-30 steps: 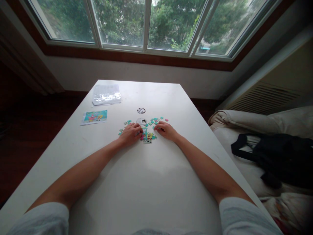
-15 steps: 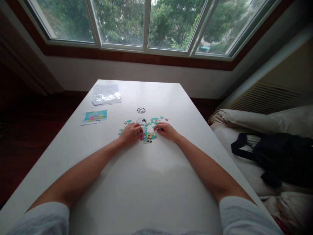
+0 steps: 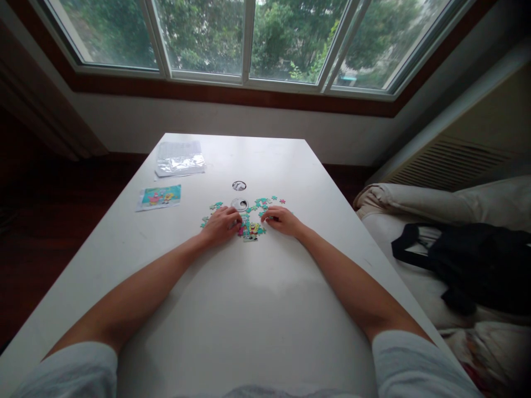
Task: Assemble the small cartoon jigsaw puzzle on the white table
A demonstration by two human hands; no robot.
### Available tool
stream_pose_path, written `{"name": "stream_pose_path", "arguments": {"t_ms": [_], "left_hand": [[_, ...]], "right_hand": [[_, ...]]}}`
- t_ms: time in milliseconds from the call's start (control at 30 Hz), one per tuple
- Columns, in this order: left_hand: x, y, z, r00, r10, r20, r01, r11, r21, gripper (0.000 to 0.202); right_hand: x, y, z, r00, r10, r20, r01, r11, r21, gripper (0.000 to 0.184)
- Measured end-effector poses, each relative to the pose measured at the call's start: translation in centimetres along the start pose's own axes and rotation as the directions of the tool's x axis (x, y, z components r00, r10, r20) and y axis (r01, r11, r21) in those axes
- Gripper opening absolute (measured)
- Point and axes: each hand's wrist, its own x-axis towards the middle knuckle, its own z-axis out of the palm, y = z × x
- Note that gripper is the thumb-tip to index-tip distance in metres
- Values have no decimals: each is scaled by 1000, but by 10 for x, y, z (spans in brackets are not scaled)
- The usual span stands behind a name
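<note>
A small, partly joined cartoon jigsaw [image 3: 251,230] lies in the middle of the white table [image 3: 249,309], with several loose teal and pink pieces [image 3: 264,203] scattered behind it. My left hand [image 3: 221,225] rests on the left side of the puzzle, fingers curled and pressed down on pieces. My right hand [image 3: 282,219] lies on the right side, fingertips pinched on a piece that is too small to make out. Both forearms stretch across the table towards the puzzle.
A picture card [image 3: 159,197] and a clear plastic bag on paper [image 3: 180,160] lie at the far left of the table. Two round holes with caps [image 3: 239,194] sit behind the puzzle. A black bag [image 3: 468,265] lies on a pale sofa at the right. Windows stand beyond.
Both hands stay on the puzzle with only slight finger movement. The view has tilted a little, so everything sits a few pixels higher.
</note>
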Motion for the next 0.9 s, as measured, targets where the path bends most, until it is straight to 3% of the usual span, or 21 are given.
{"name": "stream_pose_path", "arguments": {"t_ms": [900], "left_hand": [[0,0,0,1000,-4,7,4,1000,-1,16]], "right_hand": [[-1,1,3,1000,19,-15,-19,1000,-20,24]]}}
